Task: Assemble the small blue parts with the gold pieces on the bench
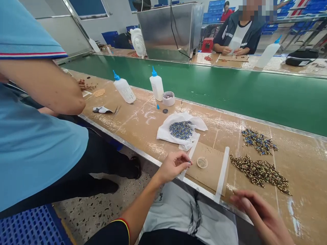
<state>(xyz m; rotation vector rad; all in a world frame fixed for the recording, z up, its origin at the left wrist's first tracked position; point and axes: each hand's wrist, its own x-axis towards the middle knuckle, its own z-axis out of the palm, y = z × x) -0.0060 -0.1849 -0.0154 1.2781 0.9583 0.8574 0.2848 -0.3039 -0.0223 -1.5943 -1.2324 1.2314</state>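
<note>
Left hand (175, 166) pinches at the strip (193, 149), whose length points toward the belt (230, 92). Right hand (260, 214) lies empty, fingers loosely extended.

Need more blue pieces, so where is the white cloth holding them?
Head view, mid-bench: the white cloth lies just beyond the left hand, at the cardboard pad's far left corner, nearer than the tape roll.

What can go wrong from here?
1. Right hand is blurred, close to the gold pile; a brush might scatter pieces off the bench.
2. Left hand pinches right at the bench's near edge; anything small dropped there may be lost.
3. The blue pile lies close to the gold one; they could mix.
</note>
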